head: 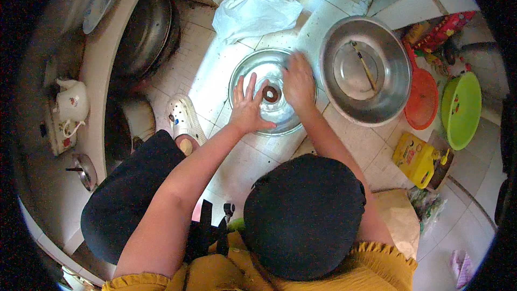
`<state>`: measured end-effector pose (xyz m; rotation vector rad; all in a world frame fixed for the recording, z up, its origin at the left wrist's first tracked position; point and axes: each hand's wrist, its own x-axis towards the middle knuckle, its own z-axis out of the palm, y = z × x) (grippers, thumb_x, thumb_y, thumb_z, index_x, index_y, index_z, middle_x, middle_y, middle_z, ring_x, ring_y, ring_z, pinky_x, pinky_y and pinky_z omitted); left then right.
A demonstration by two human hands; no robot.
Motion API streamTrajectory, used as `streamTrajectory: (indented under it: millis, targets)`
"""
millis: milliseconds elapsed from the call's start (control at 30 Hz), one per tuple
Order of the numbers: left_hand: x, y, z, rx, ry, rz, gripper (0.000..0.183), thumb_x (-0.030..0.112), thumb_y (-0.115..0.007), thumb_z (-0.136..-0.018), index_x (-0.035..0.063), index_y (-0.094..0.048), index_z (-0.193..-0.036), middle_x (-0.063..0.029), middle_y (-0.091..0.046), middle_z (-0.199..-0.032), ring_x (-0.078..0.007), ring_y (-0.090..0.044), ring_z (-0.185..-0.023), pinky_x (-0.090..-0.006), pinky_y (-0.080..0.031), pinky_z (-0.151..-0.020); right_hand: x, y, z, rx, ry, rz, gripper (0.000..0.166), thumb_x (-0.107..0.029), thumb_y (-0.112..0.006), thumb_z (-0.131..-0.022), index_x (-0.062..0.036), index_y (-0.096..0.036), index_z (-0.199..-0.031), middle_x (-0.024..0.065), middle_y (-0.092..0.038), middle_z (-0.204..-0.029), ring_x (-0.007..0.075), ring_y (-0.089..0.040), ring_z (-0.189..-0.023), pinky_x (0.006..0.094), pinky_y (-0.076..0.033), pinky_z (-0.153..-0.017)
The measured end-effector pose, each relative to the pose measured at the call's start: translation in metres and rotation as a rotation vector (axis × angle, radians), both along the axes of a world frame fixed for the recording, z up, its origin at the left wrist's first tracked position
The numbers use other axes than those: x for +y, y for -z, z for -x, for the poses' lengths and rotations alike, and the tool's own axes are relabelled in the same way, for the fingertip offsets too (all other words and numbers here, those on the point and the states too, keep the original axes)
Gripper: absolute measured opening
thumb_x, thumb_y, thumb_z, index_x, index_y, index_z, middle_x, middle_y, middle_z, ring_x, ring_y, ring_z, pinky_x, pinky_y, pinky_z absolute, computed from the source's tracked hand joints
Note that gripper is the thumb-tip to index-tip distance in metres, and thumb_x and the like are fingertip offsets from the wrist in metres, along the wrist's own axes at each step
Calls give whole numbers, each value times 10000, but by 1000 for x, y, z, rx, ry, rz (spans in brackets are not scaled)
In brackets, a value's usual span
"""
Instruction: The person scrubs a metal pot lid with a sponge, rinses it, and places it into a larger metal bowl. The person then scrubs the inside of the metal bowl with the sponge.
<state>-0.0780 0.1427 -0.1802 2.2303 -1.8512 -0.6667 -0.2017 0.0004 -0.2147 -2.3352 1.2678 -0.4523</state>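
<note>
On the tiled floor before me lies a round shiny metal lid, with a brown ring-shaped knob at its middle. My left hand rests on the lid's left part with the fingers spread, left of the knob. Over the lid's right side is my right hand, its fingertips blurred near the rim. Whether it grips the rim or only touches the surface cannot be told. What lies under the lid is hidden.
Right of the lid stands a wide metal basin with a thin stick-like brush in it. Beyond are a red plastic basket, a green basin and a yellow jug. A white plastic bag sits ahead; dark pans stand left.
</note>
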Motion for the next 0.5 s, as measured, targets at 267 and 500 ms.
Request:
streamTrajectory:
  millis: [267, 500]
  targets:
    - [8, -3, -9, 23, -19, 8, 1318, 512, -918, -436, 226, -263, -1544, -152, -105, -1620, -500, -69, -1454, -648, -170, -1132, 30, 7, 56, 96, -355, 91, 461, -137, -468, -931, -22, -481, -1377, 156, -482, -1435, 330, -386, -1392, 511, -311, -1123]
    - [11, 1, -10, 46, -47, -17, 1398, 500, -923, -447, 100, -167, -1553, -179, -112, -1610, -448, -84, -1471, -573, -164, -1174, 7, -1, -10, 89, -333, 118, 463, -104, -466, -917, -36, -499, -1374, 129, -453, -1474, 321, -342, -1420, 501, -252, -1155]
